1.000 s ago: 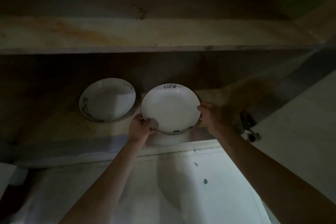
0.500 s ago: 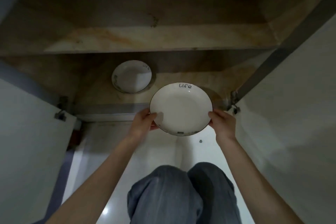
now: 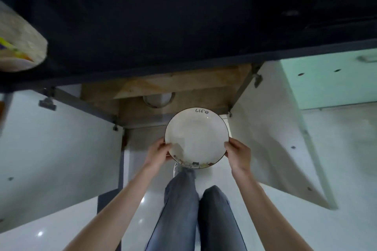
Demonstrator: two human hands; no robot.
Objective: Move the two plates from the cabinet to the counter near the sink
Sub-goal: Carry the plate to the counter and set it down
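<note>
Plate (image 3: 195, 136), round white ceramic, dark-rimmed: gripped at opposite rims by my left hand (image 3: 158, 152) and right hand (image 3: 238, 154), outside wooden cabinet (image 3: 140, 113); first carry in hand; next, raise onto dark counter (image 3: 183, 36); second white plate (image 3: 158, 100) waits inside.

The plate (image 3: 195, 138) is bright and sharp. Above the plate, the tabletop (image 3: 183, 16) is almost black. Below the plate, the floor (image 3: 61, 230) shines with small white spots of light. Far left of the plate, things look blurry and bent.
</note>
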